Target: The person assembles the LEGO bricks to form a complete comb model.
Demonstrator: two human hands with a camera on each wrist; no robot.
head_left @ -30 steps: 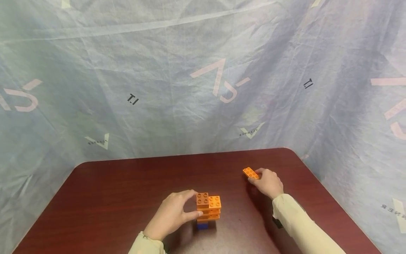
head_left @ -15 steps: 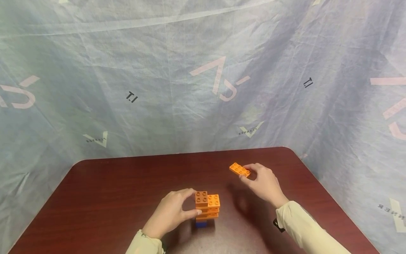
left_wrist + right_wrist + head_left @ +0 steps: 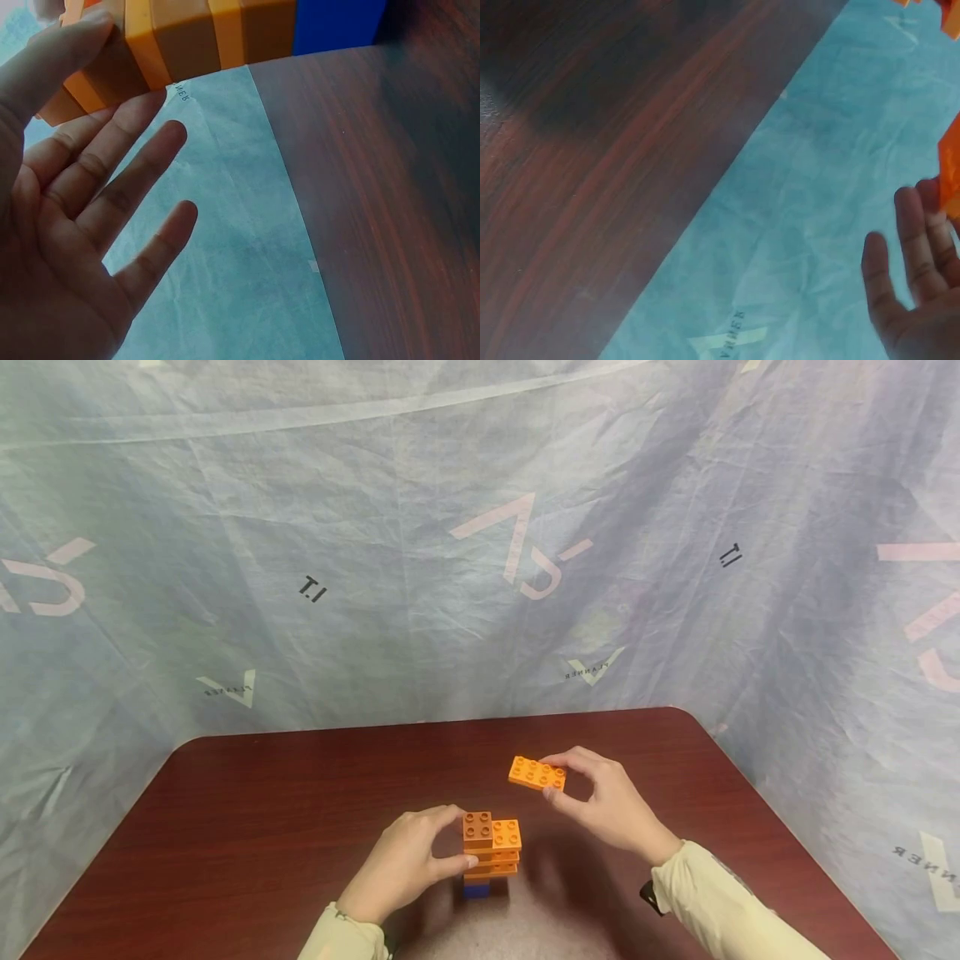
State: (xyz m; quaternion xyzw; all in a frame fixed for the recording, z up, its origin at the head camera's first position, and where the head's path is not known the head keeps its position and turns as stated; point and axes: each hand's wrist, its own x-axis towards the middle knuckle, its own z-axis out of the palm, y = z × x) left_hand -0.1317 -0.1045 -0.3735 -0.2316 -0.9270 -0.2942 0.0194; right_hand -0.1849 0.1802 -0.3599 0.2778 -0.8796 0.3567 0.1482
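Note:
A tower of toy building bricks [image 3: 491,860] stands upright on the table, with a blue brick [image 3: 476,889] at its foot and orange and brown layers above. Its top shows a brown square brick [image 3: 477,829] beside orange studs. My left hand [image 3: 405,860] grips the tower's upper part from the left, thumb in front. In the left wrist view, the other fingers [image 3: 142,180] are spread below the layers [image 3: 184,37]. My right hand [image 3: 611,797] pinches one end of a flat orange eight-stud brick [image 3: 536,773], raised over the table behind and right of the tower.
The dark red wooden table [image 3: 300,802] has rounded far corners. A grey printed cloth [image 3: 405,610] hangs right behind it and along both sides. A black band [image 3: 651,897] shows at the right sleeve.
My right hand has lifted the flat orange brick off the far right of the table and carried it left, turning it more sideways. The left hand stays on the tower.

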